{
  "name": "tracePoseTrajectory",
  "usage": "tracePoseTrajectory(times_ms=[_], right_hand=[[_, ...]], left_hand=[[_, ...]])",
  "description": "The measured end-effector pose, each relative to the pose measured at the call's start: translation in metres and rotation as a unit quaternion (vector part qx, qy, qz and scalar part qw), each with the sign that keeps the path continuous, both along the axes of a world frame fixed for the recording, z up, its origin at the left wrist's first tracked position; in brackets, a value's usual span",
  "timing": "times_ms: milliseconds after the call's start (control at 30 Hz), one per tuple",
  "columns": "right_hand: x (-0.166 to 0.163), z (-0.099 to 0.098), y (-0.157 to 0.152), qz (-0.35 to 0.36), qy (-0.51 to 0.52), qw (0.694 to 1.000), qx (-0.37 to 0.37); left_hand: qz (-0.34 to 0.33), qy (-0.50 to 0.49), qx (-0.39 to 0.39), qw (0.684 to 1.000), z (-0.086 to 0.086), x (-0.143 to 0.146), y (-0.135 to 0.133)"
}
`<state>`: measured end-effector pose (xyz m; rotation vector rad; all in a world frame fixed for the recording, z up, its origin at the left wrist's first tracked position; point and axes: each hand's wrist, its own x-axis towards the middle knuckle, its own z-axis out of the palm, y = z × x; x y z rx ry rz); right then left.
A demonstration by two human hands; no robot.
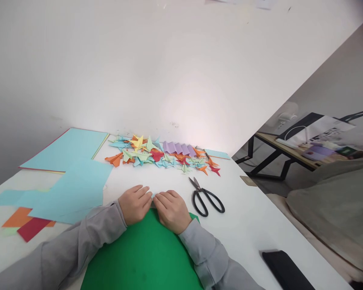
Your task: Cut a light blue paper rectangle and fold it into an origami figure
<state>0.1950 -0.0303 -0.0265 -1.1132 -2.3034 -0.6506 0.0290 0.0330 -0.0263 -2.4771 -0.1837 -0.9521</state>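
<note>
My left hand [135, 204] and my right hand [173, 210] meet over the top end of a green sheet [142, 257]. Between their fingertips shows a sliver of light blue paper [153, 196], mostly hidden by the fingers. Both hands are closed on this small piece, thumbs tucked out of sight. Just right of my right hand lie black-handled scissors [205, 197] with their blades slightly apart. Beyond the hands is a row of small folded paper planes [139, 143] in yellow, green, blue, orange and red. A purple pleated paper strip [179, 149] rests among them.
On the left are a stack of large blue sheets [69, 149], a loose blue sheet [75, 193], and orange and red pieces [34, 228]. A black phone-like slab [286, 270] lies near the right table edge. A wall borders the back; a low table [278, 143] stands beyond.
</note>
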Motion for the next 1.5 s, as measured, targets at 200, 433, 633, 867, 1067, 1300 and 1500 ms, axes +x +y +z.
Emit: tracePoseTrajectory(times_ms=[200, 433, 633, 867, 1067, 1300, 1500], right_hand=[[0.018, -0.001, -0.001, -0.006, 0.027, 0.998, 0.049], [0.024, -0.003, 0.002, -0.011, 0.025, 0.998, 0.056], [0.027, -0.003, 0.002, -0.027, 0.035, 0.997, 0.067], [0.005, 0.000, 0.001, 0.010, 0.027, 0.998, 0.053], [0.003, -0.001, 0.001, 0.023, 0.016, 0.998, 0.056], [0.023, -0.004, 0.007, -0.042, 0.071, 0.994, 0.073], [0.037, -0.006, 0.011, -0.079, 0.097, 0.988, 0.092]], left_hand=[[-0.027, -0.012, 0.026, 0.999, 0.007, -0.018, 0.019], [-0.018, -0.012, 0.048, 0.999, 0.009, -0.027, 0.034], [0.012, -0.041, 0.034, 0.999, 0.016, -0.027, 0.030], [-0.026, -0.035, 0.003, 0.999, 0.007, 0.002, 0.002], [-0.022, -0.039, 0.005, 0.999, 0.005, 0.001, 0.002], [-0.007, -0.052, 0.014, 0.999, 0.008, -0.012, 0.012], [0.000, -0.058, 0.022, 0.998, 0.006, -0.015, 0.017]])
